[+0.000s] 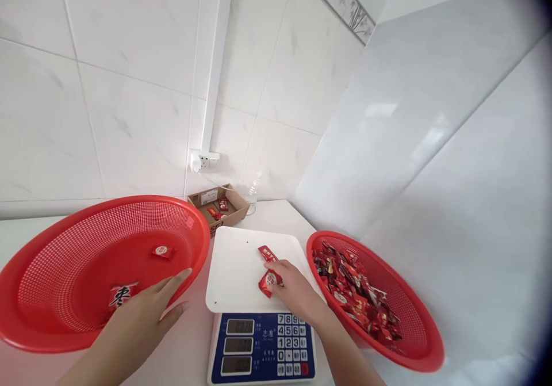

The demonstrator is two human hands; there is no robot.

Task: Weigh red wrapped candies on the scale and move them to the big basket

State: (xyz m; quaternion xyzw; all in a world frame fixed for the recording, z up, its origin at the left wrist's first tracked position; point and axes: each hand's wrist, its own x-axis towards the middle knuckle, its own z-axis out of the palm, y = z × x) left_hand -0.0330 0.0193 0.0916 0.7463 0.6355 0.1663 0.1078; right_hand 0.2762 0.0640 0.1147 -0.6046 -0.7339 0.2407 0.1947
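My right hand (294,289) is over the white pan of a digital scale (233,268), its fingers closed on a small red candy packet (268,282). A second, narrow red packet (268,253) lies on the pan just beyond the fingertips. My left hand (144,317) is at the near right side of a large red plastic basket (200,225), fingers stretched out and thumb apart. Inside that basket are a red packet with a pale round label (163,251) and one with a big black character (123,293), partly hidden by my left hand.
Right of the scale, a tilted red basket (414,299) holds many red packets (357,294). Behind the pan stand a cardboard box (235,218) with several packets and a clear plastic bottle (254,187). A plug sits in the wall socket (207,160). Tiled walls close off the back and right.
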